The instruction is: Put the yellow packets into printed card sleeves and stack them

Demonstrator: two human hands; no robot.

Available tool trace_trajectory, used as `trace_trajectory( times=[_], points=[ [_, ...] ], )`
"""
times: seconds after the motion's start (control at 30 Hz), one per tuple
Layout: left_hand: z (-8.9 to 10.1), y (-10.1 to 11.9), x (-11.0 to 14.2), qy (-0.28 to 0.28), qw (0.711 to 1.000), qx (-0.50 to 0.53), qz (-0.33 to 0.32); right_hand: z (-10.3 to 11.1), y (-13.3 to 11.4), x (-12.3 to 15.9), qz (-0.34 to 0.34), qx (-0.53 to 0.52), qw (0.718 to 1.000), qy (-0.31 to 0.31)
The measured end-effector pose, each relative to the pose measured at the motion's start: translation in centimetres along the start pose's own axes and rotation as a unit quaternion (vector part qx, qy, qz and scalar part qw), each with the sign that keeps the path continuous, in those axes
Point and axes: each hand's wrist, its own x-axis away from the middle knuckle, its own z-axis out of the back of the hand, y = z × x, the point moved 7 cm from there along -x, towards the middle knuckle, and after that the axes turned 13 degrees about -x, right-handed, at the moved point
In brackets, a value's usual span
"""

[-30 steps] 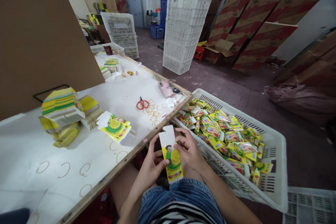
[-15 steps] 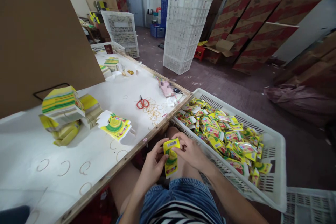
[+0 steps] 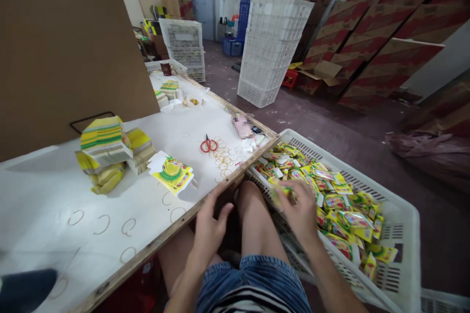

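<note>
My right hand (image 3: 300, 208) grips a small yellow-green printed box (image 3: 282, 190), blurred by motion, over the near rim of the white plastic basket (image 3: 406, 225). Similar yellow boxes (image 3: 336, 200) lie heaped inside that basket. Near the table's wooden edge, my left hand (image 3: 211, 225) is empty, its thumb apart from the fingers. On the white table (image 3: 154, 234) just beyond it lies a flattened yellow printed carton (image 3: 172, 173) with white flaps. Farther left, bundled stacks of flat cartons (image 3: 103, 142) rest on the tabletop.
Red-handled scissors (image 3: 209, 145) lie beside scattered rubber bands (image 3: 223, 156). A pink blurred item (image 3: 243, 126) sits near the table's far corner. White crates (image 3: 273, 54) stand stacked on the floor, with cardboard boxes (image 3: 382, 34) piled behind. A large brown board (image 3: 73, 44) rises at the left.
My right hand has carried the small box from above my lap rightward to the basket. My left hand has let go of it and opened. The view has shifted slightly left.
</note>
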Motion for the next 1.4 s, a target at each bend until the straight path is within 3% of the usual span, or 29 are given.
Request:
trace_trajectory(
  times=[0.07, 0.13, 0.27, 0.37, 0.43, 0.5, 0.67, 0.83, 0.97, 1.07, 1.17, 1.27, 1.4],
  points=[
    [4.4, -0.4, -0.8, 0.160, 0.975, -0.154, -0.018, 0.9, -0.2, -1.0, 0.036, 0.061, 0.996, 0.058],
    [6.9, -1.5, -1.4, 0.211, 0.937, -0.279, 0.007, -1.4, -0.4, -1.9, 0.044, 0.033, 0.998, 0.016],
    [7.2, -3.6, -2.4, 0.150, 0.928, -0.342, 0.006, -12.4, -2.2, -3.3, 0.002, -0.106, 0.985, -0.139],
    [6.9, -3.8, -2.1, 0.152, 0.929, -0.337, -0.020, -20.2, -3.5, -4.3, -0.065, -0.145, 0.968, -0.196],
    [7.2, -3.8, -1.8, 0.161, 0.929, -0.332, -0.023, -23.2, -4.4, -4.9, -0.069, -0.159, 0.962, -0.210],
    [7.4, -3.8, -1.8, 0.158, 0.930, -0.331, -0.021, -24.2, -4.5, -5.0, -0.073, -0.175, 0.959, -0.210],
    [7.8, -3.9, -1.7, 0.176, 0.934, -0.310, -0.027, -24.2, -3.0, -4.4, -0.125, -0.238, 0.942, -0.203],
    [9.0, -2.9, -1.2, 0.204, 0.941, -0.270, -0.020, -24.8, -2.6, -4.2, -0.186, -0.322, 0.905, -0.207],
    [10.1, -2.3, -0.5, 0.223, 0.971, -0.080, 0.026, -22.4, -3.2, -2.8, -0.212, -0.382, 0.873, -0.216],
    [7.4, -2.1, -0.9, 0.095, 0.985, 0.130, 0.059, -19.3, -3.5, -0.5, -0.250, -0.452, 0.824, -0.233],
    [3.5, -1.1, -1.1, -0.048, 0.966, 0.249, 0.049, -16.3, -3.3, 1.5, -0.289, -0.516, 0.777, -0.214],
    [1.0, -0.3, -0.8, -0.084, 0.952, 0.294, 0.023, -14.0, -2.7, 2.3, -0.296, -0.522, 0.781, -0.175],
    [-0.7, 0.1, -0.4, -0.088, 0.949, 0.302, 0.012, -12.6, -1.5, 2.9, -0.308, -0.510, 0.786, -0.164]
  ],
)
